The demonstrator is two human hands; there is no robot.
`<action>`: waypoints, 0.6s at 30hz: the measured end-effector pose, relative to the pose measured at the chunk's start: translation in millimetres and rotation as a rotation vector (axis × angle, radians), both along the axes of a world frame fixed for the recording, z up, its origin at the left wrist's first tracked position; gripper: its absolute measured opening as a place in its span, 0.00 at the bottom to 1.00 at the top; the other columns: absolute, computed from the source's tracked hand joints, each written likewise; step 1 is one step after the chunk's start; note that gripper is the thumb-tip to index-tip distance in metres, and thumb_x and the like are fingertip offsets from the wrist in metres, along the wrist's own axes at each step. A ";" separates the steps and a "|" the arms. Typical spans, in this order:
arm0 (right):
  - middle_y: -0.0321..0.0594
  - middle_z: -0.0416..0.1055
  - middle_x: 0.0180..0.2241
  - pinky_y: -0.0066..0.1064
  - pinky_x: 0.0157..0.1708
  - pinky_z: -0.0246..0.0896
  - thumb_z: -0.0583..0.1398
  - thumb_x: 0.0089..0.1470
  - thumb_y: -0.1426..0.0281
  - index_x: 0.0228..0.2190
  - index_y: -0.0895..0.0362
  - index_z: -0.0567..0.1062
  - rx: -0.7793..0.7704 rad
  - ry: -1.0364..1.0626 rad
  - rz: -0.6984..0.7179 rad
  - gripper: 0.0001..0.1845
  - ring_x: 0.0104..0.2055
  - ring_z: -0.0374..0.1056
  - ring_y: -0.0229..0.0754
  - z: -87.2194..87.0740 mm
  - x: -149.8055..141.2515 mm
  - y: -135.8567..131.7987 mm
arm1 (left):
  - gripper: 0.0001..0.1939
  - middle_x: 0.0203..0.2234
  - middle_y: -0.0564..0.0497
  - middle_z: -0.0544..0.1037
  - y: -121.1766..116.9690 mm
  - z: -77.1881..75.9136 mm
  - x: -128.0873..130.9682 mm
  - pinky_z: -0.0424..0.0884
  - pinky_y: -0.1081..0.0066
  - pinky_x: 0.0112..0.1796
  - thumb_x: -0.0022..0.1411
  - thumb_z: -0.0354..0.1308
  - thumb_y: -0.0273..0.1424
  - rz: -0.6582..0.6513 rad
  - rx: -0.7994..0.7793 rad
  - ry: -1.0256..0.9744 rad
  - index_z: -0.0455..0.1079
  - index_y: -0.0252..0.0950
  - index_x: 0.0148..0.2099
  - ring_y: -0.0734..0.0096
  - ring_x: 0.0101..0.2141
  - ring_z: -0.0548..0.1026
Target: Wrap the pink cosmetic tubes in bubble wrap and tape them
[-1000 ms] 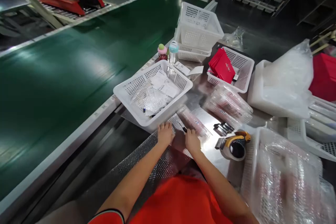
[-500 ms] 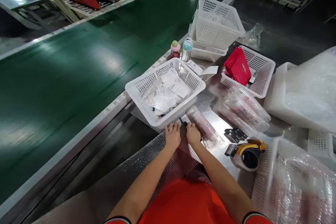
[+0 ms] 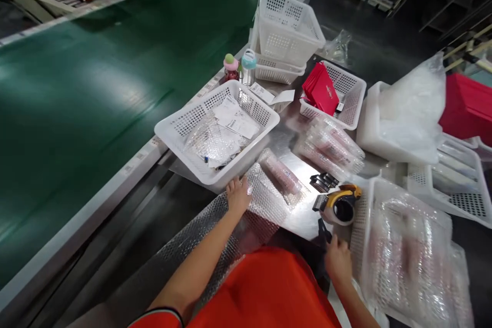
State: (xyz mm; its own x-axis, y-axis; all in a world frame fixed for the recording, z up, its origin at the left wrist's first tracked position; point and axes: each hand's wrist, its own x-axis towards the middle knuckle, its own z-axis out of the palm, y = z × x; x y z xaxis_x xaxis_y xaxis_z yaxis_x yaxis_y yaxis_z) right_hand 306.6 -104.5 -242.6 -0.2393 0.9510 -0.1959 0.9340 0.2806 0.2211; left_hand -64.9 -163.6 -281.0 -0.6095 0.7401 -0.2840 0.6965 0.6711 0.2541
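Observation:
My left hand (image 3: 237, 195) lies flat, fingers spread, on a sheet of bubble wrap (image 3: 265, 200) on the metal table, just below a white basket (image 3: 177, 136) with papers and wrapped items. My right hand (image 3: 338, 261) is at the table's near edge, fingers curled around a dark handle-like object below the orange tape dispenser (image 3: 338, 205); what it grips is not clear. A bubble-wrapped item (image 3: 280, 173) lies on the sheet to the right of my left hand.
A green conveyor belt (image 3: 96, 77) runs along the left. Stacked white baskets (image 3: 286, 36), a basket with red boxes (image 3: 321, 89), two small bottles (image 3: 240, 66), wrapped items (image 3: 330, 146), and trays of bubble-wrapped goods (image 3: 407, 246) crowd the table.
My right hand has left the bubble wrap and moved right and toward me, beneath the tape dispenser. My left hand stays on the sheet.

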 end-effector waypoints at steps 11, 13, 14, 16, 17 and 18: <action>0.50 0.71 0.54 0.35 0.42 0.64 0.60 0.59 0.67 0.55 0.55 0.66 -0.437 0.082 0.509 0.24 0.49 0.71 0.50 38.3 -239.2 146.1 | 0.15 0.46 0.43 0.80 -26.8 -5.9 -34.4 0.68 0.64 0.49 0.71 0.45 0.28 0.039 -0.066 -0.075 0.73 0.36 0.50 0.60 0.48 0.77; 0.47 0.71 0.53 0.32 0.37 0.63 0.62 0.57 0.67 0.55 0.54 0.65 -0.476 0.060 0.536 0.25 0.46 0.73 0.49 34.5 -244.4 151.5 | 0.12 0.45 0.47 0.80 -50.6 1.0 -41.5 0.68 0.68 0.48 0.70 0.49 0.30 0.062 -0.098 -0.098 0.74 0.39 0.45 0.64 0.46 0.78; 0.47 0.70 0.54 0.32 0.37 0.62 0.62 0.57 0.67 0.55 0.53 0.65 -0.482 0.049 0.550 0.25 0.46 0.73 0.49 32.9 -244.4 151.5 | 0.10 0.44 0.49 0.81 -68.7 7.6 -46.2 0.69 0.68 0.47 0.69 0.50 0.29 0.091 -0.123 -0.102 0.74 0.40 0.43 0.65 0.46 0.78; 0.47 0.70 0.54 0.33 0.37 0.62 0.62 0.56 0.67 0.54 0.53 0.64 -0.491 0.030 0.575 0.25 0.46 0.73 0.50 31.2 -242.9 150.4 | 0.10 0.42 0.48 0.81 -114.7 27.3 -58.7 0.69 0.66 0.48 0.67 0.51 0.26 0.191 -0.192 -0.085 0.74 0.39 0.39 0.62 0.46 0.79; 0.47 0.70 0.54 0.33 0.37 0.61 0.62 0.56 0.66 0.54 0.53 0.64 -0.500 0.023 0.589 0.25 0.46 0.73 0.50 31.2 -242.4 150.7 | 0.10 0.39 0.45 0.82 -139.3 39.7 -65.7 0.71 0.62 0.45 0.64 0.51 0.24 0.282 -0.250 -0.059 0.73 0.36 0.35 0.58 0.42 0.80; 0.47 0.70 0.54 0.33 0.37 0.61 0.62 0.55 0.66 0.54 0.53 0.64 -0.512 0.017 0.601 0.26 0.46 0.74 0.51 31.5 -242.3 151.9 | 0.10 0.33 0.43 0.82 -162.0 52.6 -71.9 0.73 0.56 0.42 0.61 0.52 0.22 0.373 -0.308 -0.037 0.70 0.34 0.29 0.52 0.39 0.81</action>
State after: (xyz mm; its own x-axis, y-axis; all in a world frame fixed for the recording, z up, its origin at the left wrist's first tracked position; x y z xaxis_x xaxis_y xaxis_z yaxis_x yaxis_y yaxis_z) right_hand 64.3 47.3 -211.1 -0.6909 0.4501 -0.5657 0.5918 0.8016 -0.0849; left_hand -136.8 -325.7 -228.4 -0.8023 0.3516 -0.4823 0.3886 0.9211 0.0249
